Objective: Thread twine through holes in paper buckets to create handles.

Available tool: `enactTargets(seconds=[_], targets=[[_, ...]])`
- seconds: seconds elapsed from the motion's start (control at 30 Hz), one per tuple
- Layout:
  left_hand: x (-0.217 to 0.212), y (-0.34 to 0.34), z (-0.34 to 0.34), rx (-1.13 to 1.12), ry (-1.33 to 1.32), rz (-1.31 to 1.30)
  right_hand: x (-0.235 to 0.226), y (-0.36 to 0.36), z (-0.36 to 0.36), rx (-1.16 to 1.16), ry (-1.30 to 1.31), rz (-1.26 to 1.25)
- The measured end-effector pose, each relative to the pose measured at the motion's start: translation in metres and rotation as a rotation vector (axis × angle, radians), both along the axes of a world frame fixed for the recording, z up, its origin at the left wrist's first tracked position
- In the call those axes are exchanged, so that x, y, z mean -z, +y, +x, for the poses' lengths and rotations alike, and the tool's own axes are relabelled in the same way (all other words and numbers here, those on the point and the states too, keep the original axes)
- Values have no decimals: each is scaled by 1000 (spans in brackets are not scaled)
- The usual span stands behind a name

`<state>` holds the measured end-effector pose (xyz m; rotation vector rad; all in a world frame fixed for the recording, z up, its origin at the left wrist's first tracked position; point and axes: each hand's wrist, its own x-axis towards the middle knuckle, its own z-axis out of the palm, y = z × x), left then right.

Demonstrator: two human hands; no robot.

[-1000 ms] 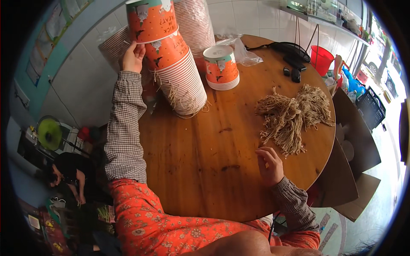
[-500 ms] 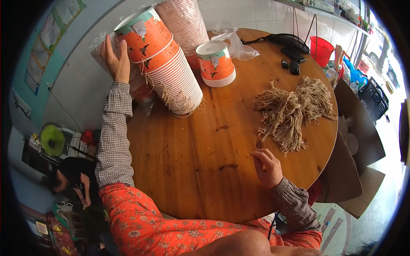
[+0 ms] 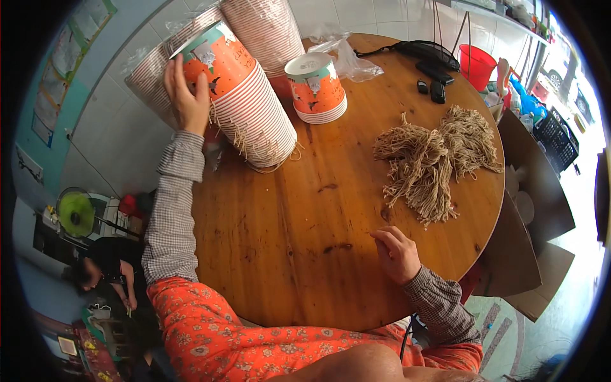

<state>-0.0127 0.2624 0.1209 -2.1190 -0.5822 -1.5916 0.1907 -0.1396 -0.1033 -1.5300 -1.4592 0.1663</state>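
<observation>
My left hand (image 3: 188,102) rests against the side of the top orange-and-green paper bucket (image 3: 232,60), its fingers spread and the thumb apart. That bucket sits nested upside down on a tall, leaning stack of paper buckets (image 3: 258,114) with pale rims. Thin twine strands hang along the stack's left side and foot. To the right stands a short stack of the same buckets (image 3: 318,95). Above the near right part of the table, my right hand (image 3: 398,256) is loosely curled, with nothing visible in it. The nearest thing beyond it is a heap of beige twine (image 3: 423,169).
Plastic-wrapped bucket stacks (image 3: 270,38) stand at the back of the round wooden table (image 3: 286,242). A clear plastic bag (image 3: 356,63) and dark small items (image 3: 438,91) lie at the far edge. Right are a red pail (image 3: 476,67) and open cardboard box (image 3: 509,254). Another person (image 3: 114,267) sits far left.
The top bucket has slid down into the tall stack, closing the gap below it. My left hand has moved down and right with it. My right hand has barely moved.
</observation>
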Motion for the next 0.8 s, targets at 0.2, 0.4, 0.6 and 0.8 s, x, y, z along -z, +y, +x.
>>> enactTargets(seconds=[0.2, 0.4, 0.6, 0.8], targets=[[124, -40, 72, 425, 337, -356, 1, 1, 1, -26, -24, -73], [236, -16, 117, 194, 436, -604, 7, 10, 2, 7, -36, -76], [261, -9, 138, 84, 468, -739, 8, 11, 6, 23, -27, -121], [260, -10, 140, 58, 449, -731, 4, 15, 3, 31, -35, -148]])
